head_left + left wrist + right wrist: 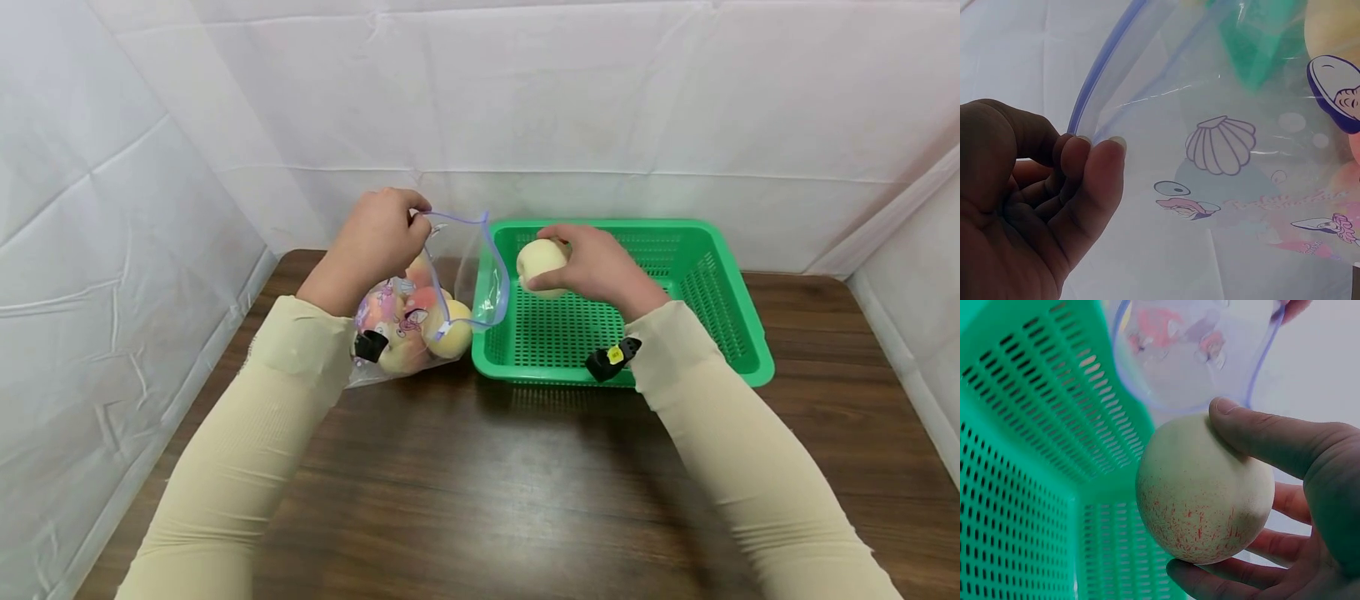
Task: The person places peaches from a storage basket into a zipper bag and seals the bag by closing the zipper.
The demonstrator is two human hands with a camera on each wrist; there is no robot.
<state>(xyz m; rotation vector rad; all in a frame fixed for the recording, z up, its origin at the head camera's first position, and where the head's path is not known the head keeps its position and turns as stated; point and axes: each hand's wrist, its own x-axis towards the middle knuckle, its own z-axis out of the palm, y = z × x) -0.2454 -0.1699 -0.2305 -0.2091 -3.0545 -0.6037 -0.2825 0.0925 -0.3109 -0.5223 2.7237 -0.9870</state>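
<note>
My left hand [385, 229] pinches the purple-edged rim of a clear printed zip bag [1219, 144], holding its mouth open toward the right. Several yellow and reddish peaches [452, 331] lie inside the bag on the table. In the right wrist view, a pale peach [1204, 494] with red flecks sits between the thumb and fingers of my right hand [1310, 487]. That hand holds it above the left part of a green plastic basket [558, 333], a short way right of the bag's opening. The bag's mouth leans over the basket's left rim.
The basket stands on a dark wooden table [450, 492], close beside the bag. A white cloth [562, 100] hangs behind the table and along both sides. A black wrist camera [611, 360] sits at my right cuff, over the basket's front rim.
</note>
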